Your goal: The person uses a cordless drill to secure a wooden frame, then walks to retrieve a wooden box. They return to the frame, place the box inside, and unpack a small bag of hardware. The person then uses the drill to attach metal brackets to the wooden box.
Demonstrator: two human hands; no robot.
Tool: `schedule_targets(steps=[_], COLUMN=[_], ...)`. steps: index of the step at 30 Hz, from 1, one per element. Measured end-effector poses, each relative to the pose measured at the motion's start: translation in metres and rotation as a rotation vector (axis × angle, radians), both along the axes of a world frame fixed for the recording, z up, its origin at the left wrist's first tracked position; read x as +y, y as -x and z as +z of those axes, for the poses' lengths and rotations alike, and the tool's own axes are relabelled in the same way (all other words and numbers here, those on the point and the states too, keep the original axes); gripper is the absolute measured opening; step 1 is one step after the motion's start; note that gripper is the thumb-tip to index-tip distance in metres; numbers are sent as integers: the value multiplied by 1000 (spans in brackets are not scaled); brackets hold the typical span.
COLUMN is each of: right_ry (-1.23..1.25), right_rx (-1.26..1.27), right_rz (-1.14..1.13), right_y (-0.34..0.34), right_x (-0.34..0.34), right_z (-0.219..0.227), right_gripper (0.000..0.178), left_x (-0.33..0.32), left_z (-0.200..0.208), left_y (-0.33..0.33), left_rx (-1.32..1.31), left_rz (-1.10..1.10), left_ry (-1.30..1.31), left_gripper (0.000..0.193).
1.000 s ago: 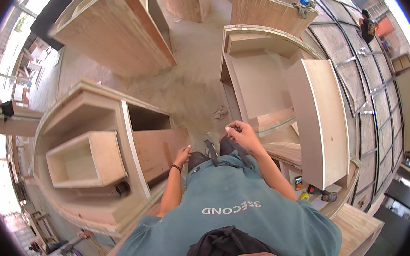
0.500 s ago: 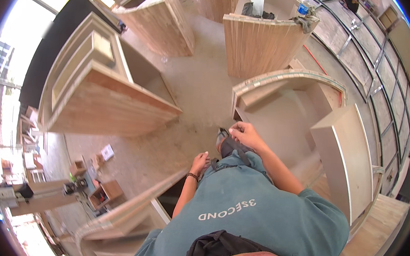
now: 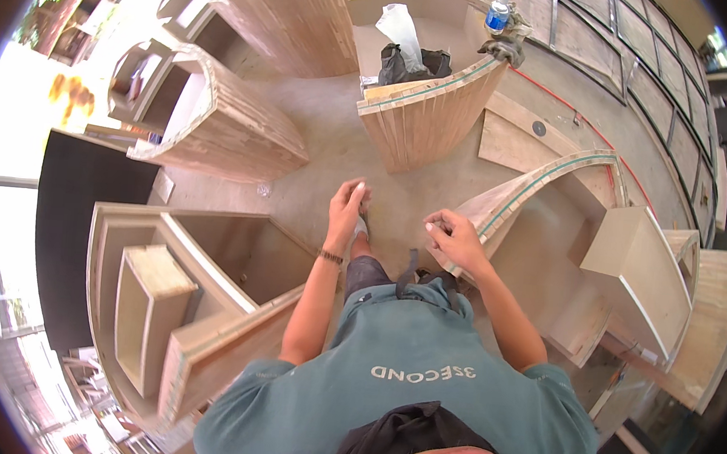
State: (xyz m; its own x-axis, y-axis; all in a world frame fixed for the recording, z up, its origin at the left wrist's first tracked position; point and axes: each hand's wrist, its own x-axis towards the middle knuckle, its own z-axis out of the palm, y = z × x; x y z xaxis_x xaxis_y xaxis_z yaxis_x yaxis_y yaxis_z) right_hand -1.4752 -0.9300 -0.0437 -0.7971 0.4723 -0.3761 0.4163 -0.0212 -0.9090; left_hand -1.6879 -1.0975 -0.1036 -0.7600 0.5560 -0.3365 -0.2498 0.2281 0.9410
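My left hand (image 3: pixel 349 206) hangs out in front of my body with its fingers loosely curled in, and nothing shows in it. A dark bracelet (image 3: pixel 330 257) circles that wrist. My right hand (image 3: pixel 456 238) is bent at the fingers too, with no object visible in it. It is nearest to the curved wooden cabinet (image 3: pixel 501 210) on my right, whose rim bears a green line; touching cannot be made out. Below the left hand one of my feet (image 3: pixel 362 229) shows on the concrete floor (image 3: pixel 311 184).
On my left lies an open wooden cabinet (image 3: pixel 228 323) with a drawer box (image 3: pixel 147 312). Ahead, another curved cabinet (image 3: pixel 423 125) carries a black bag (image 3: pixel 415 65), white plastic and a bottle (image 3: pixel 498 16). A red hose (image 3: pixel 589 124) and a black metal frame (image 3: pixel 620 55) lie right.
I have moved forward and turned left; the cabinets ahead are closer. My left hand has swung up and forward, while my right hand has shifted slightly right.
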Motion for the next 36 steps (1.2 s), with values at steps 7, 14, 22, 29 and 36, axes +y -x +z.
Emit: schedule_targets(steps=[7, 14, 22, 29, 36], right_ry=[157, 288, 225, -70, -595], right_rx=[-97, -50, 14, 12, -54], right_rz=[-558, -732, -649, -681, -515], right_y=[57, 145, 200, 235, 316], right_x=[-23, -41, 30, 152, 246], right_z=[-18, -1, -22, -6, -16], right_gripper=[21, 22, 21, 21, 37], left_x=[145, 303, 397, 361, 335], left_z=[21, 7, -62, -17, -15], left_y=[196, 323, 391, 318, 278], left_rx=[176, 564, 1004, 1589, 1604], left_rz=[-308, -438, -555, -970, -957], left_ry=[-98, 30, 492, -98, -135], left_gripper=[33, 54, 44, 14, 11])
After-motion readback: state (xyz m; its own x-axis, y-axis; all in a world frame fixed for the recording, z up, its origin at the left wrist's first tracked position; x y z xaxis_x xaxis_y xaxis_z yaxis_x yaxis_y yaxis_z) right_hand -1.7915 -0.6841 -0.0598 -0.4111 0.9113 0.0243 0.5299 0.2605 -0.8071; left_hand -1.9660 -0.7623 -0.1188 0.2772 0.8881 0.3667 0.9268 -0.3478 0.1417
